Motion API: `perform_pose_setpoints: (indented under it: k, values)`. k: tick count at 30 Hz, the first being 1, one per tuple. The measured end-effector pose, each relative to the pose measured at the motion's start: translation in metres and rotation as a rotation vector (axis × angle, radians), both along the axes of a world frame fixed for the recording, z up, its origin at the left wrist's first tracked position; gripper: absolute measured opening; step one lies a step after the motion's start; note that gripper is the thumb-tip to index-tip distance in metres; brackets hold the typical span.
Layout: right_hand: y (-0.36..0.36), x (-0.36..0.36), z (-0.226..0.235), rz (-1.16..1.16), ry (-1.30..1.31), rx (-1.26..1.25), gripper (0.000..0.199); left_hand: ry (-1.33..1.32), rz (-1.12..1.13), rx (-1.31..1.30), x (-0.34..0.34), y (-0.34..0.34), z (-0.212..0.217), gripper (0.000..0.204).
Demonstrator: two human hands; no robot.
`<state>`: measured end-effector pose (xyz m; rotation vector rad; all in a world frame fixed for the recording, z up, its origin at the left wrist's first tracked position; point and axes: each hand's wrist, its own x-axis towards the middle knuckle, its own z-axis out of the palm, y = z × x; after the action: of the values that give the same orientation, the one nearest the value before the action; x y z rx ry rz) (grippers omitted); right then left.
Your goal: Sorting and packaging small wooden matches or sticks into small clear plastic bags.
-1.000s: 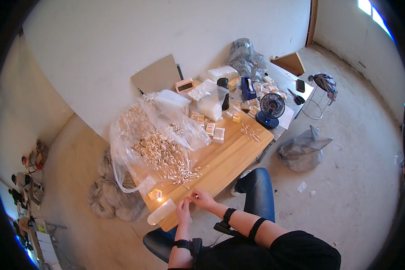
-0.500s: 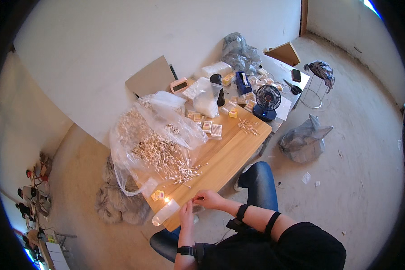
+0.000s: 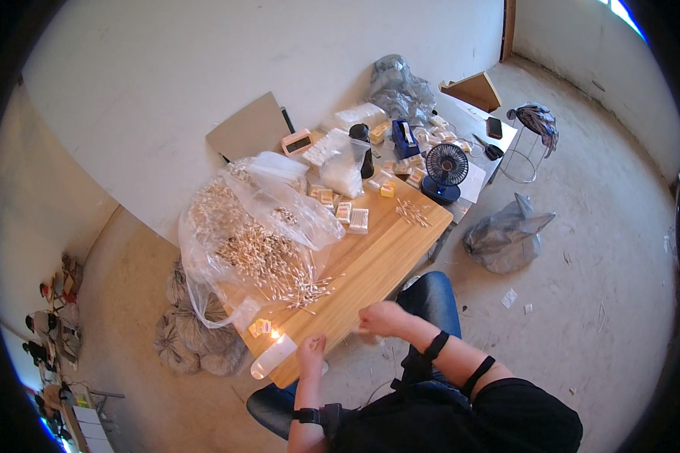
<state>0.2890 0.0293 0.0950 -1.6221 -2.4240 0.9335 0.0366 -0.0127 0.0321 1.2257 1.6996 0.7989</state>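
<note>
Nearest the hands lies a pale strip (image 3: 273, 357), flat at the near left corner of the table (image 3: 370, 260), with a bright glare by its far end. The left hand (image 3: 310, 353) is just to its right at the table's edge, fingers curled inward; whether they pinch anything I cannot tell. The right hand (image 3: 383, 318), well apart from the left, is by the long near edge, its fingers bent; a pale blur beneath them could be thin plastic or a moving finger, so its hold cannot be told either. The step in hand looks like small fingertip work at the table edge, with the hands parted. A next move seems to call for a light, precise pinch, with care not to brush the strip or the loose swabs (image 3: 302, 291). Just beyond the strip are yellow packets (image 3: 260, 328); farther in, the swabs spill in a tangled heap from the mouth of a clear bag (image 3: 310, 223). Past that bag stand small boxes (image 3: 359, 220), and toward the far right corner a small batch of swabs lies apart, near a dark fan (image 3: 446, 164).
</note>
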Motion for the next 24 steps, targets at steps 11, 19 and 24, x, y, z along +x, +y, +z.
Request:
perform_pose_setpoints:
  k: [11, 19, 24]
  values:
    - [0.108, 0.020, 0.068, -0.510, 0.216, 0.680, 0.018, 0.921, -0.418, -0.184, -0.026, -0.011, -0.030, 0.103]
    - [0.077, -0.030, -0.077, -0.464, 0.275, 0.340, 0.016, 0.813, -0.449, -0.245, -0.033, -0.004, -0.032, 0.096]
    - [0.062, -0.060, -0.126, -0.407, 0.124, 0.616, 0.024, 0.760, -0.413, -0.173, -0.036, -0.007, -0.025, 0.084]
